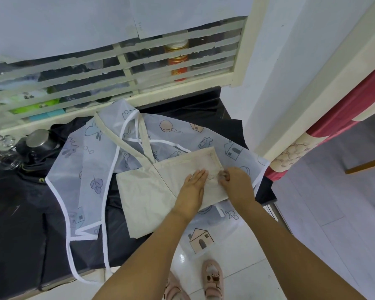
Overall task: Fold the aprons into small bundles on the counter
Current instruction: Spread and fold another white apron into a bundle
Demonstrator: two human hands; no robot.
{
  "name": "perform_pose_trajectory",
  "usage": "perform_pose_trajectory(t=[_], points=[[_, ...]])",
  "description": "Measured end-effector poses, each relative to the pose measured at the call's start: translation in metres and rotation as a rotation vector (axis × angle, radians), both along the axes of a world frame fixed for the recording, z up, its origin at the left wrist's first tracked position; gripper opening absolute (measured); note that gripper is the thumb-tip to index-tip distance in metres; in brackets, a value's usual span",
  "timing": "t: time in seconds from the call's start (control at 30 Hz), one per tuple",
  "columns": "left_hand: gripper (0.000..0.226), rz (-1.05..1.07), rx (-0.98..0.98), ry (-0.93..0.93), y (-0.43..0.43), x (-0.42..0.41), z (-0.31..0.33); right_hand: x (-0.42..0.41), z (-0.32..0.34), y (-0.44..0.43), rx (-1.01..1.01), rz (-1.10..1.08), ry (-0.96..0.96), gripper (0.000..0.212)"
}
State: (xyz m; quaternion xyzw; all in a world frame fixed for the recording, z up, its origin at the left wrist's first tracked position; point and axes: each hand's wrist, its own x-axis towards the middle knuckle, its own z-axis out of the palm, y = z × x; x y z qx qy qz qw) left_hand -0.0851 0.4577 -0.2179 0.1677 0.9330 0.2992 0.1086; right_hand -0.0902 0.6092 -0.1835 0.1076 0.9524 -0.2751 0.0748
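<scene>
The folded beige cloth apron (158, 195) lies on a sheer white apron printed with houses (85, 167), spread over the black-covered worktop (20, 234). The left hand (194, 185) presses it flat with straight fingers. The right hand (236, 180) pinches its cloth, fingertips blurred. The sheer hem hangs off the edge behind the arms.

Upper apron (152, 191) on lower apron (82, 161) on counter (20, 224), left hand (194, 185) and right hand (236, 182) on its right part.
</scene>
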Motion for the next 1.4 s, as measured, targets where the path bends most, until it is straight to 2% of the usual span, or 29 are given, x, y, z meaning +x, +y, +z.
perform_pose_trajectory(t=[0.17, 0.27, 0.37, 0.47, 0.5, 0.57, 0.63, 0.7, 0.8, 0.97, 1.0, 1.07, 1.2, 1.27, 1.33, 1.4], points=[[0.039, 0.197, 0.175, -0.051, 0.006, -0.003, 0.008, 0.007, -0.002, 0.003, 0.197, 0.169, 0.002, 0.029], [0.035, 0.294, 0.265, -0.093, 0.006, -0.006, 0.015, 0.012, -0.005, 0.005, 0.242, 0.234, 0.036, 0.024], [0.035, 0.316, 0.265, -0.11, 0.004, -0.01, 0.018, 0.012, -0.001, 0.005, 0.336, 0.323, 0.054, 0.01], [0.035, 0.356, 0.271, -0.131, 0.003, -0.014, 0.019, 0.009, 0.004, 0.0, 0.437, 0.459, 0.004, 0.019], [0.035, 0.37, 0.283, -0.139, 0.004, -0.014, 0.02, 0.007, 0.006, -0.002, 0.418, 0.474, -0.009, 0.016], [0.034, 0.371, 0.317, -0.146, 0.003, -0.012, 0.022, 0.003, 0.011, -0.011, 0.234, 0.362, -0.006, 0.018], [0.035, 0.342, 0.334, -0.13, 0.002, -0.009, 0.023, 0.003, 0.01, -0.026, -0.122, 0.126, -0.02, 0.024], [0.038, 0.313, 0.358, -0.132, 0.0, -0.004, 0.023, 0.006, 0.005, -0.041, -0.472, -0.107, -0.11, 0.02], [0.045, 0.168, 0.312, -0.155, -0.007, 0.0, 0.022, 0.01, -0.002, -0.055, -0.593, -0.249, -0.216, 0.016], [0.046, -0.098, 0.129, -0.107, -0.021, 0.002, 0.006, 0.02, -0.004, -0.044, -0.786, -0.373, -0.22, 0.008], [0.045, -0.109, 0.107, -0.097, -0.021, 0.003, 0.004, 0.023, -0.005, -0.04, -0.705, -0.357, -0.139, 0.011], [0.045, -0.104, 0.086, -0.078, -0.019, 0.004, 0.003, 0.026, -0.009, -0.028, -0.378, -0.23, 0.0, 0.018], [0.045, -0.095, 0.078, -0.06, -0.017, 0.005, 0.001, 0.019, -0.009, -0.02, -0.005, 0.005, -0.008, 0.015], [0.046, -0.095, 0.095, -0.066, -0.017, 0.005, 0.002, 0.013, -0.004, -0.022, 0.065, 0.026, -0.075, 0.015], [0.046, -0.073, 0.144, -0.085, -0.016, 0.006, 0.004, 0.009, 0.002, -0.025, 0.049, 0.024, -0.149, 0.016], [0.047, -0.038, 0.223, -0.126, -0.015, 0.008, 0.01, 0.006, 0.002, -0.032, -0.132, -0.017, -0.226, 0.018]])
